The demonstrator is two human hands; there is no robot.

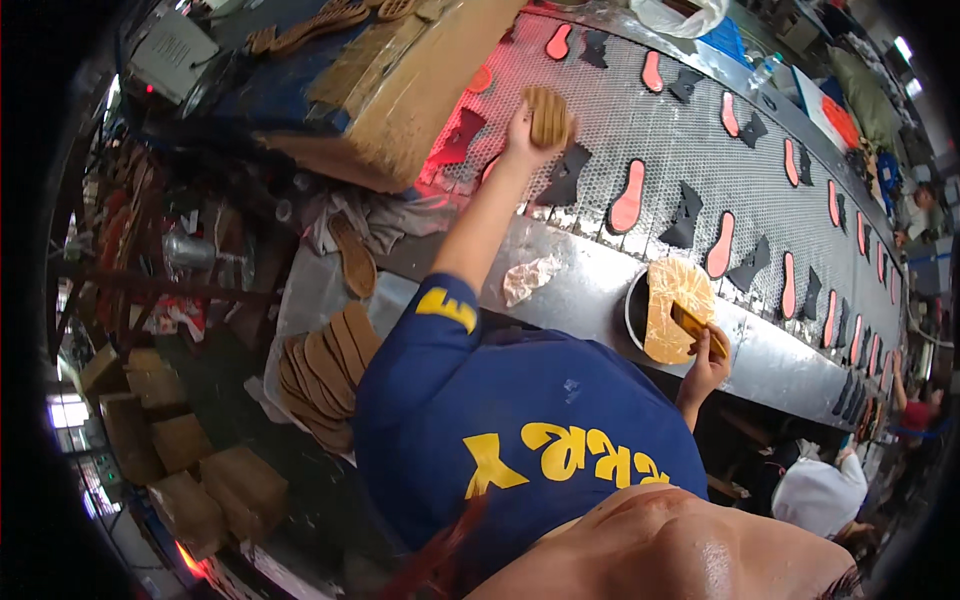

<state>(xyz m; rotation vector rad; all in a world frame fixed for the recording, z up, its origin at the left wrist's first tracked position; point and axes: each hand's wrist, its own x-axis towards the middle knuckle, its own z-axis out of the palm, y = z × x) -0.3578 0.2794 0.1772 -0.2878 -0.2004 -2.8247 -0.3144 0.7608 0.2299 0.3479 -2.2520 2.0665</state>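
My left hand [530,143] reaches out over the mesh conveyor belt [590,110], its fingers closed on a brown ribbed piece [548,117] whose exact kind is unclear. A black bow-shaped piece [565,177] lies on the belt just below that hand. Nearer my body, my right hand [708,366] grips a flat yellow-brown tool [690,320]. That tool is over a tan, glue-smeared board [664,345], which partly covers a round white pot [635,310]. Pink-topped shoe soles [627,198] and black pieces [684,216] lie in rows along the belt.
A worn cardboard box [400,110] stands by the belt's left end, under red light. A crumpled scrap [530,279] lies on the metal ledge [585,265]. Brown soles [325,375] are piled at my left. Cartons [190,500] stand beyond. A person in white [820,495] is at the right.
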